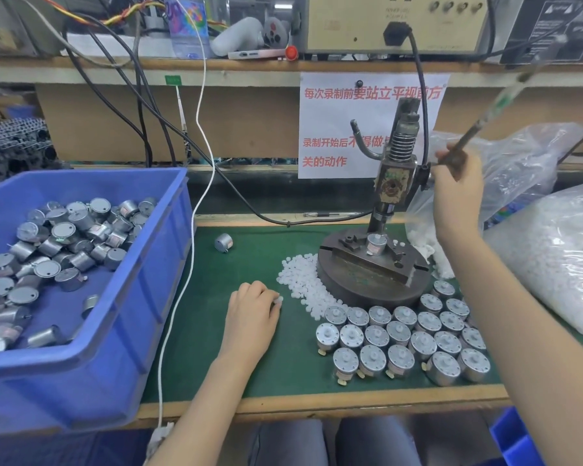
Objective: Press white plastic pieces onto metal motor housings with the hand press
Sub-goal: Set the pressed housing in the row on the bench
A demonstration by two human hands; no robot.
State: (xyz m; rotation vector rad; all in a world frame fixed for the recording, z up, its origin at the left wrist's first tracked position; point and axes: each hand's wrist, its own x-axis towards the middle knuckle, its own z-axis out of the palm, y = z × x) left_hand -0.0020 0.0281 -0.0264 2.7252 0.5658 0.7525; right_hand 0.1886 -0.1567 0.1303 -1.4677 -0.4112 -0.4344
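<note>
Factory assembly bench: hand press [389, 183] on green mat [266, 264], blue bin [122, 297] of motor housings [58, 243], power supply [394, 21] on shelf.

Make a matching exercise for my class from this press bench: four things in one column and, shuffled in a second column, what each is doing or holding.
Column A
1. left hand
2. right hand
3. blue bin
4. press base

Column B
a. grips the press lever
b. holds a heap of loose motor housings
c. carries one motor housing under the ram
d. pinches a white plastic piece

Pairs: 1-d, 2-a, 3-b, 4-c
</note>
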